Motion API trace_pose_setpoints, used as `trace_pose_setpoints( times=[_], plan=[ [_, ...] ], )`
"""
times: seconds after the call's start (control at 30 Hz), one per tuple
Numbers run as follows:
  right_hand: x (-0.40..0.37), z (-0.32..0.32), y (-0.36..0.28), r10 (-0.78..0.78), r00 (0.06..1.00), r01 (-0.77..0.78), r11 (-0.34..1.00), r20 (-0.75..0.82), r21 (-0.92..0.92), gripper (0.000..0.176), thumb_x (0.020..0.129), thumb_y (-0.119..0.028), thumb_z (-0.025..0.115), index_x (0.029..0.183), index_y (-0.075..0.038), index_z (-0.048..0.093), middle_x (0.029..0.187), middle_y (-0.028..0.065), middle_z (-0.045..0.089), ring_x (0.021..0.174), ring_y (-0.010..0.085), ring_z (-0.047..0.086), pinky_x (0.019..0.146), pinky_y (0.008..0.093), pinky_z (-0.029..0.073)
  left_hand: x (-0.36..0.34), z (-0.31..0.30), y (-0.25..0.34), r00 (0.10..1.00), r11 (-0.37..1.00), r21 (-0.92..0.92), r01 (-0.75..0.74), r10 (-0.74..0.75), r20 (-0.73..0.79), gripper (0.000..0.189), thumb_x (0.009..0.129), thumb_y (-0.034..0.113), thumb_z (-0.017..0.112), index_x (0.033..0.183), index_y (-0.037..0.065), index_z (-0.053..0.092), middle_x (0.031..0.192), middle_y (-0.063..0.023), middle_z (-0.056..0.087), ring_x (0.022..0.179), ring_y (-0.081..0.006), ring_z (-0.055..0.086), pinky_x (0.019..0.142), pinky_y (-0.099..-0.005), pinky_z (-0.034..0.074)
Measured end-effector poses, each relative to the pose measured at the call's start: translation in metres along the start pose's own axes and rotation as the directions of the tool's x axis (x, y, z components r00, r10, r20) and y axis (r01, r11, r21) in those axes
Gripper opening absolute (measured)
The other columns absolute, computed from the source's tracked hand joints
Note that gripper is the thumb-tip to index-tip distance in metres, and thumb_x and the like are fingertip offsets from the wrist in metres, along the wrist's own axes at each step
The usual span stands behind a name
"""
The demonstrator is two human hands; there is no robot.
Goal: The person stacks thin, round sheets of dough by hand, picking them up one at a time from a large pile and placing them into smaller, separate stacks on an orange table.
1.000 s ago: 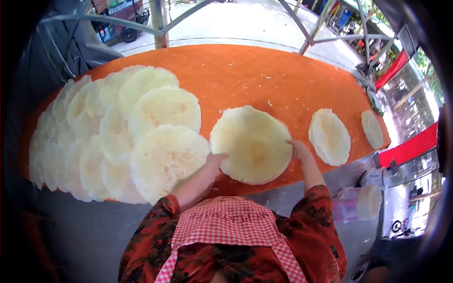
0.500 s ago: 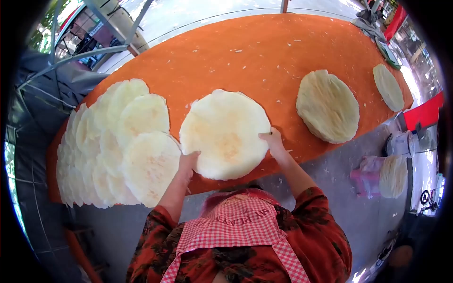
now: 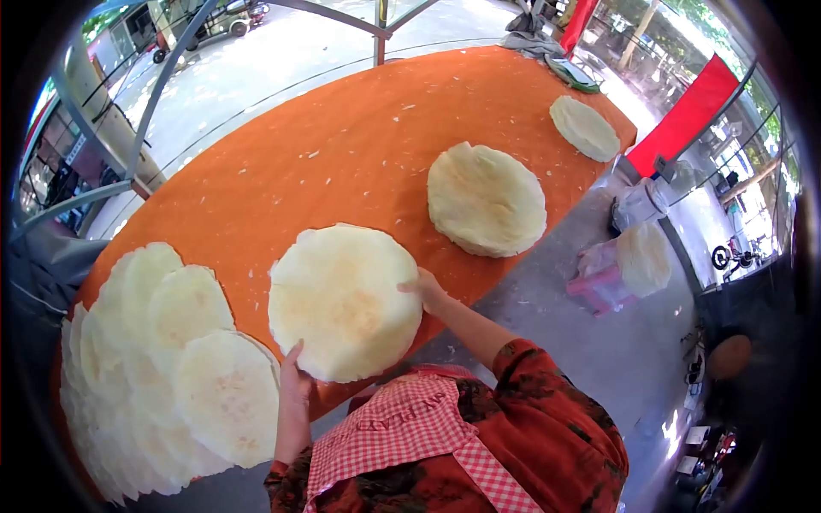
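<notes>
A stack of round pale flatbreads [image 3: 345,299] lies on the orange table [image 3: 316,171] in front of me, browned lightly at its middle. My left hand [image 3: 295,376] grips the lower left edge, fingers partly hidden. At the right edge my right hand [image 3: 422,289] holds the same stack, thumb on top and the other fingers out of sight below. Many overlapping flatbreads [image 3: 128,368] spread over the table's left end, close beside my left hand. To the right of the held stack sits another round pile [image 3: 486,198] with a wrinkled top.
A smaller pile [image 3: 585,128] lies near the table's far right end, by a grey cloth [image 3: 532,44]. Right of the table, a pink bag [image 3: 603,278] and more flatbreads [image 3: 644,259] stand low down. A metal frame post [image 3: 380,32] rises behind the far edge.
The view has turned to the right, so the table and piles appear further left. Both hands still hold the same stack by its edges.
</notes>
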State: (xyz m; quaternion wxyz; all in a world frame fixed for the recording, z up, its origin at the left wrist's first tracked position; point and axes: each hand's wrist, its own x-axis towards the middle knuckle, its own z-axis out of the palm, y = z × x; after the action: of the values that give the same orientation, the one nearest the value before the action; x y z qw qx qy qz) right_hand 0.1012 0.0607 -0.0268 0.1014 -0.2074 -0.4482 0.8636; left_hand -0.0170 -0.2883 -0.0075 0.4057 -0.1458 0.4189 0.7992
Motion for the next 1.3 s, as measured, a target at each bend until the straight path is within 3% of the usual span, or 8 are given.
trace_pose_setpoints(
  times=[0.2, 0.53, 0.63, 0.87, 1.03, 1.13, 1.2, 1.3],
  plan=[
    [0.010, -0.006, -0.005, 0.046, 0.998, -0.050, 0.993, -0.043, -0.109, 0.067, 0.067, -0.001, 0.073, 0.130, 0.000, 0.050, 0.122, 0.0110, 0.060, 0.109, 0.0247, 0.058, 0.097, 0.0389, 0.047, 0.001, 0.017, 0.020, 0.996, 0.954, -0.300, -0.016, 0.043, 0.084, 0.050, 0.089, 0.018, 0.063, 0.134, 0.001, 0.047, 0.134, -0.0149, 0.053, 0.123, -0.0296, 0.050, 0.104, -0.0449, 0.040],
    [0.015, -0.017, -0.011, 0.175, 0.983, -0.181, 0.979, -0.061, -0.096, 0.035, 0.078, -0.009, 0.070, 0.110, 0.002, 0.064, 0.102, 0.0094, 0.068, 0.086, 0.0231, 0.065, 0.081, 0.0346, 0.053, 0.027, -0.035, 0.001, 0.998, 0.997, 0.032, 0.068, -0.067, -0.021, 0.047, 0.080, 0.004, 0.064, 0.125, -0.005, 0.051, 0.120, -0.0182, 0.060, 0.112, -0.0308, 0.058, 0.100, -0.0439, 0.046],
    [0.051, -0.030, -0.027, 0.477, 0.843, -0.501, 0.865, -0.248, -0.039, 0.034, 0.082, -0.016, 0.070, 0.110, 0.002, 0.064, 0.104, 0.0139, 0.069, 0.092, 0.0236, 0.067, 0.082, 0.0368, 0.053, 0.020, -0.020, -0.002, 0.997, 0.993, 0.107, -0.049, 0.055, -0.057, 0.048, 0.078, 0.000, 0.062, 0.124, -0.007, 0.051, 0.118, -0.0194, 0.061, 0.107, -0.0306, 0.060, 0.097, -0.0425, 0.048],
    [0.079, -0.021, -0.027, 0.430, 0.893, -0.449, 0.826, -0.133, -0.341, 0.037, 0.087, -0.018, 0.064, 0.116, 0.006, 0.060, 0.109, 0.0179, 0.067, 0.098, 0.0298, 0.066, 0.091, 0.0403, 0.052, 0.016, 0.034, 0.073, 0.955, 0.905, 0.377, -0.197, 0.263, -0.134, 0.042, 0.077, 0.000, 0.064, 0.117, -0.005, 0.054, 0.107, -0.0172, 0.063, 0.093, -0.0275, 0.064, 0.085, -0.0368, 0.052],
    [0.050, -0.013, 0.018, 0.481, 0.824, -0.476, 0.874, -0.298, 0.097, 0.038, 0.085, -0.008, 0.063, 0.120, 0.006, 0.054, 0.111, 0.0157, 0.065, 0.099, 0.0307, 0.064, 0.091, 0.0432, 0.051, -0.023, 0.035, 0.083, 0.369, 0.118, 0.918, -0.377, 0.929, 0.032, 0.025, 0.084, 0.013, 0.067, 0.103, -0.001, 0.056, 0.094, -0.0137, 0.063, 0.079, -0.0216, 0.062, 0.070, -0.0329, 0.051],
    [0.005, 0.010, 0.031, 0.449, 0.817, -0.414, 0.894, -0.363, 0.174, 0.039, 0.086, -0.007, 0.062, 0.121, 0.005, 0.054, 0.113, 0.0144, 0.064, 0.102, 0.0302, 0.062, 0.092, 0.0438, 0.050, -0.067, -0.003, -0.004, 0.999, 0.784, 0.619, -0.044, 0.047, 0.011, 0.031, 0.096, 0.033, 0.054, 0.108, 0.003, 0.056, 0.104, -0.0124, 0.062, 0.091, -0.0216, 0.061, 0.082, -0.0347, 0.049],
    [-0.012, 0.017, 0.035, 0.453, 0.808, -0.397, 0.891, -0.378, 0.220, 0.038, 0.086, -0.008, 0.062, 0.122, 0.004, 0.054, 0.114, 0.0138, 0.063, 0.104, 0.0299, 0.061, 0.093, 0.0447, 0.049, -0.094, 0.023, -0.048, 0.783, 0.785, 0.136, 0.605, -0.617, 0.080, 0.044, 0.098, 0.040, 0.049, 0.123, 0.004, 0.053, 0.115, -0.0143, 0.062, 0.106, -0.0251, 0.059, 0.093, -0.0400, 0.047],
    [-0.035, 0.028, 0.038, 0.522, 0.768, -0.415, 0.846, -0.370, 0.334, 0.041, 0.087, -0.008, 0.061, 0.125, 0.003, 0.050, 0.122, 0.0143, 0.059, 0.111, 0.0313, 0.057, 0.096, 0.0486, 0.047, -0.087, 0.038, -0.053, 0.899, 0.859, -0.265, 0.438, -0.427, 0.100, 0.041, 0.097, 0.037, 0.052, 0.124, 0.007, 0.051, 0.112, -0.0144, 0.063, 0.103, -0.0273, 0.061, 0.094, -0.0413, 0.048]
  ],
)
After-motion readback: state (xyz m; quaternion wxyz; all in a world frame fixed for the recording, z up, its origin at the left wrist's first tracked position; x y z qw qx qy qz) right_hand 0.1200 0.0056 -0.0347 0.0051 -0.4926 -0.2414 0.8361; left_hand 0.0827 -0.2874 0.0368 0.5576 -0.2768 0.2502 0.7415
